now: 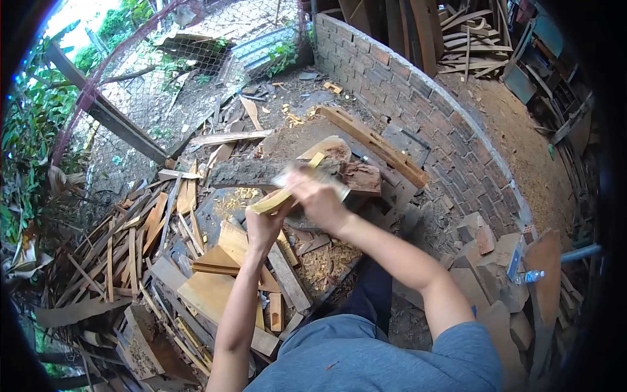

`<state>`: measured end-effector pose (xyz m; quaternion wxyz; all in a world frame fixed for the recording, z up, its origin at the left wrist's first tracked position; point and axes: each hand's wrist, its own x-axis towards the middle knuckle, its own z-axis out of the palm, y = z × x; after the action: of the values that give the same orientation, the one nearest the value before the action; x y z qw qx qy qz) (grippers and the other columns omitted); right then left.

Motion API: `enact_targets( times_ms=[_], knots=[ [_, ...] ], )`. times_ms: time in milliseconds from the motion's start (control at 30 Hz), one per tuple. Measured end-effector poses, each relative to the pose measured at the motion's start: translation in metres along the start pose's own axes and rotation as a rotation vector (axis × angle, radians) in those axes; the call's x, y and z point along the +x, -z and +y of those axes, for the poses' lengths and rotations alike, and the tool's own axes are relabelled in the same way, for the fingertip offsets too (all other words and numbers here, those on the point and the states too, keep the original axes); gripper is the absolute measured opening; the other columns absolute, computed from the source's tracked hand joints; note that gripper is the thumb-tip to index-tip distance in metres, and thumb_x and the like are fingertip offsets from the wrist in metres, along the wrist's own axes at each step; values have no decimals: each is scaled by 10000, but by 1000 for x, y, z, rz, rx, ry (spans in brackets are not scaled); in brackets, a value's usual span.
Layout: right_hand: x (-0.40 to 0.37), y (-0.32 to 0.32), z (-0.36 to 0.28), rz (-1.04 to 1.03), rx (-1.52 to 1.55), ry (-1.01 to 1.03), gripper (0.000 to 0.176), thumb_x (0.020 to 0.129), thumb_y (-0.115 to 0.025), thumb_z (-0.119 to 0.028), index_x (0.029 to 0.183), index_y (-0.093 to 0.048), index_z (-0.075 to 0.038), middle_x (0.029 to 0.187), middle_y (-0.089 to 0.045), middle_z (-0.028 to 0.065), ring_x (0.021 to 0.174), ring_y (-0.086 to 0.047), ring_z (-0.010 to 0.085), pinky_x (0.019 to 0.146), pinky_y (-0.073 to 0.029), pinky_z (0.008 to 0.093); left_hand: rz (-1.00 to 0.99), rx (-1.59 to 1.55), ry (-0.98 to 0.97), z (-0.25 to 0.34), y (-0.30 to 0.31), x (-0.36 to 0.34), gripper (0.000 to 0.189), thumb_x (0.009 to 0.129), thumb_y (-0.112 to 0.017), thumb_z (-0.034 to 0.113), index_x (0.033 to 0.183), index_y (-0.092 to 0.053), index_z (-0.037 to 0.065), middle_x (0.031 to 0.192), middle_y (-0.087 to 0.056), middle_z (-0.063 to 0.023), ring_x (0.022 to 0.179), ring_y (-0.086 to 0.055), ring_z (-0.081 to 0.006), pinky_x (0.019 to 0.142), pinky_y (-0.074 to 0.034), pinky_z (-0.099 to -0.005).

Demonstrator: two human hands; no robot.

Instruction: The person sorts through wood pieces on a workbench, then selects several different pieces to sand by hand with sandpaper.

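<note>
My left hand (262, 225) is closed round the near end of a narrow, yellowish strip of wood (269, 204), which slants up and away to the right. My right hand (319, 201) lies across the strip's middle, smeared by motion. A pale, flat sheet (342, 190) shows at the edges of that hand; its exact kind is too blurred to make out. Just beyond both hands is a rough, bark-covered log (245, 173), with a cut wooden block end (362, 178) to its right.
Offcuts and thin strips (124, 245) are heaped at the left. Boards (212, 294) lie near my legs. A slotted beam (375, 145) rests before a low brick wall (418, 98). Stone slabs (496, 261) and a plastic bottle (530, 277) are at the right.
</note>
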<state>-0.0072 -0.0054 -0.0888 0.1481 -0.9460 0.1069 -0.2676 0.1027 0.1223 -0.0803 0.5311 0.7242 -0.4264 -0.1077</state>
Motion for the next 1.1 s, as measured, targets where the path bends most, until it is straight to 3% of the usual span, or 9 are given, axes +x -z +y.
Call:
enact_targets(
  times_ms=[333,467,567,733,767,800,867,933,1100],
  knots=[
    [-5,37,-75,110,388,-34,455,857,-482,44,1292,-605,-6,1295,-613,205,1233,-592,273,1044,-493,368,-15,88,-69,-26,2,-5,133,792,-700,26,920,-711,-7,806,-727,-119,729,-704,-178,652,-541,-323],
    [-13,-8,26,155,-196,161,399,903,-516,-6,1292,-601,-19,1268,-642,175,1172,-638,241,971,-544,316,-48,-170,117,-24,0,-5,288,854,-757,109,1126,-709,25,1008,-747,-115,884,-687,-102,774,-537,-271],
    [-9,-8,43,78,-228,-48,368,926,-511,14,1278,-611,-24,1269,-637,170,1136,-655,258,958,-557,331,-33,-35,53,-9,0,0,265,851,-759,110,1096,-719,16,955,-756,-99,835,-686,-86,752,-539,-267],
    [-8,10,-65,178,240,-23,452,868,-454,79,1284,-613,2,1267,-632,198,1156,-642,288,1045,-492,400,-2,76,22,-36,1,-8,110,904,-665,95,954,-717,11,840,-738,-95,722,-682,-159,683,-543,-298],
    [-3,23,-89,179,319,-29,456,855,-464,75,1280,-613,9,1262,-633,205,1163,-637,291,1042,-493,397,69,-294,24,-55,-5,-16,88,908,-623,81,911,-688,22,813,-710,-82,724,-665,-156,672,-537,-322],
    [1,33,-103,178,404,-34,460,841,-474,72,1276,-613,16,1258,-634,212,1171,-632,295,1038,-494,394,191,-826,514,-58,-3,-25,81,885,-644,89,927,-677,27,817,-701,-84,736,-672,-173,671,-529,-325],
    [-2,26,-88,162,390,3,390,904,-489,0,1277,-597,34,1239,-639,224,1165,-634,295,1038,-494,371,271,-843,447,-44,-7,-36,94,889,-658,113,880,-676,22,773,-694,-70,739,-673,-170,675,-527,-319],
    [-15,6,-43,112,135,168,377,912,-498,-17,1272,-600,29,1275,-626,206,1199,-616,273,1034,-500,351,-27,298,-161,-46,6,-19,113,911,-668,118,906,-696,10,761,-704,-74,717,-672,-161,681,-534,-306],
    [-11,9,29,53,-199,-11,383,921,-490,-2,1291,-587,19,1314,-609,180,1214,-608,251,1013,-518,321,16,-107,11,-38,-8,-13,271,847,-749,95,1100,-710,6,908,-750,-113,780,-714,-139,717,-540,-275]
  ],
)
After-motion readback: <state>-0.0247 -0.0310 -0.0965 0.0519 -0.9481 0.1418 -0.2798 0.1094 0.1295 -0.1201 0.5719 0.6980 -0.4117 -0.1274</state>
